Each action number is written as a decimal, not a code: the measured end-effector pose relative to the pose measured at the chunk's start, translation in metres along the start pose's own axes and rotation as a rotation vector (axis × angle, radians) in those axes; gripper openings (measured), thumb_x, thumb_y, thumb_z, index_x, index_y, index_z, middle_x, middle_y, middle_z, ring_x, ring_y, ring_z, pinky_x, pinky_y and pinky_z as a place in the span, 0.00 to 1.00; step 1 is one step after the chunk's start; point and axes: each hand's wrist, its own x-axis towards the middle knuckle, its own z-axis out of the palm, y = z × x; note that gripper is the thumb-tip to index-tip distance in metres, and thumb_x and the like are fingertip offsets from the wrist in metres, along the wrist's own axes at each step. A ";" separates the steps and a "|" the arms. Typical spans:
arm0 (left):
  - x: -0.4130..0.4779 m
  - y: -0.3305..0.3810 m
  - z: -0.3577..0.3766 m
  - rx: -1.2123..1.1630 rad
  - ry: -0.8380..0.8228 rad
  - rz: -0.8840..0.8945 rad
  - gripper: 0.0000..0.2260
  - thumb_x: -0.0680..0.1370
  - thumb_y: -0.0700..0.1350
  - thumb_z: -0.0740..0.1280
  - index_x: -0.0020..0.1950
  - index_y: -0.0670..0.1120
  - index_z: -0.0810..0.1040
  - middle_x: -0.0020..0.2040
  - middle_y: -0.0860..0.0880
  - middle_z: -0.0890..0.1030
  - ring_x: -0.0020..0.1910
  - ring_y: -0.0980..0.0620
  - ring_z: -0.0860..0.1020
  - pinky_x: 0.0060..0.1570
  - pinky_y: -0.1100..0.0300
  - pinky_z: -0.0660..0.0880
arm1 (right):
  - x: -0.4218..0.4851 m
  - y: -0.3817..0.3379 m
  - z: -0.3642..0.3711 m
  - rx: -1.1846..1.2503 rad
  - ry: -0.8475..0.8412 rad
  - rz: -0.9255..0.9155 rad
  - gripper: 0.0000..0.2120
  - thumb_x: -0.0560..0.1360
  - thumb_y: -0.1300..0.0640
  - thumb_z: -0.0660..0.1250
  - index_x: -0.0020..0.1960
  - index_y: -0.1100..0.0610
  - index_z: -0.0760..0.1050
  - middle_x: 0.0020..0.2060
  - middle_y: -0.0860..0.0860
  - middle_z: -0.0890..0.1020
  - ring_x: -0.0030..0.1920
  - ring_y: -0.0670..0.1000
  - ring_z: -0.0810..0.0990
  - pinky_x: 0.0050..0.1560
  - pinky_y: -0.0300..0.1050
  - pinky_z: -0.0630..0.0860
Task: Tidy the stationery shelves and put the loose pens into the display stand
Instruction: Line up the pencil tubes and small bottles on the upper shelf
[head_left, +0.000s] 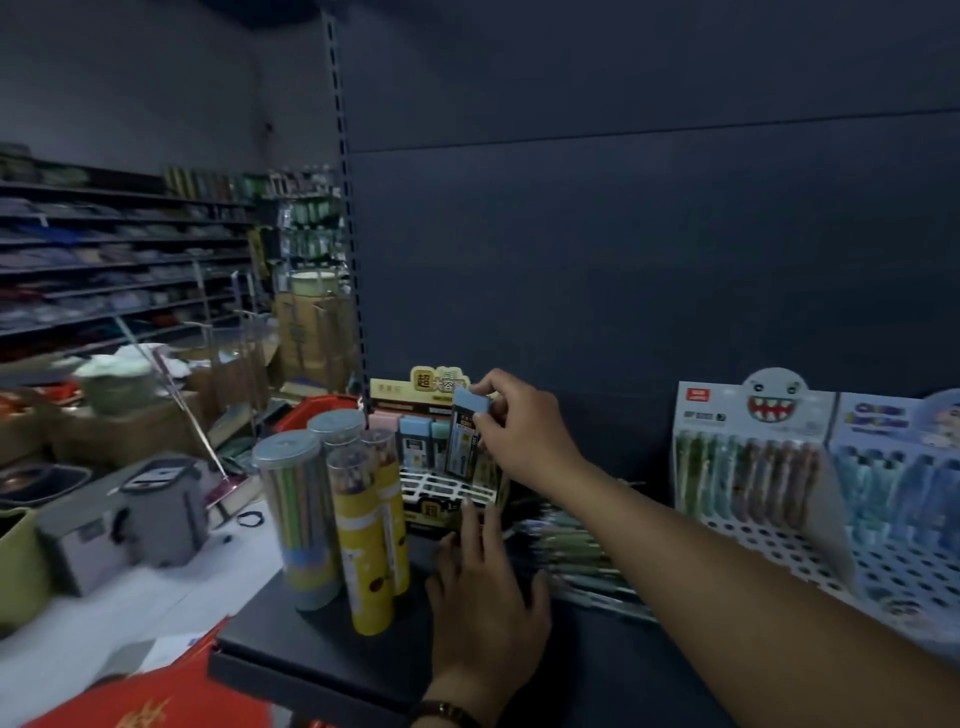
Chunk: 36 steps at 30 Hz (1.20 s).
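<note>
My right grip (519, 431) pinches a blue-capped box (464, 444) upright just over the stand (441, 488), left grip (483, 587) flat-fingered against its front, loose pens (576, 556) lying on the shelf (322, 639) just right of it.

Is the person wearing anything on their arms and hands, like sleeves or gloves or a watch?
No gloves, and no sleeves in view: both forearms are bare. The left hand has a dark brown band, probably a wristwatch, round its wrist. The right hand and its wrist wear nothing that I can see.
</note>
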 end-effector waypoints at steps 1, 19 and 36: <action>0.002 0.001 0.001 0.010 -0.007 -0.010 0.38 0.81 0.67 0.58 0.85 0.57 0.43 0.85 0.57 0.39 0.83 0.41 0.49 0.78 0.38 0.56 | 0.006 0.002 0.008 0.003 -0.001 -0.006 0.10 0.82 0.60 0.66 0.56 0.45 0.75 0.35 0.52 0.82 0.34 0.55 0.81 0.37 0.54 0.80; 0.007 0.005 0.008 0.116 -0.001 -0.055 0.41 0.79 0.67 0.57 0.85 0.57 0.39 0.82 0.59 0.30 0.82 0.45 0.49 0.76 0.42 0.55 | 0.041 0.008 0.087 -0.094 -0.070 -0.043 0.09 0.80 0.64 0.65 0.54 0.51 0.76 0.46 0.52 0.81 0.41 0.51 0.77 0.37 0.43 0.68; 0.008 -0.004 0.016 0.084 0.055 -0.004 0.42 0.78 0.67 0.58 0.84 0.57 0.39 0.83 0.57 0.31 0.81 0.44 0.49 0.76 0.40 0.55 | 0.062 -0.007 0.087 -0.256 -0.124 -0.030 0.13 0.78 0.68 0.68 0.51 0.50 0.74 0.50 0.54 0.80 0.47 0.55 0.80 0.42 0.48 0.78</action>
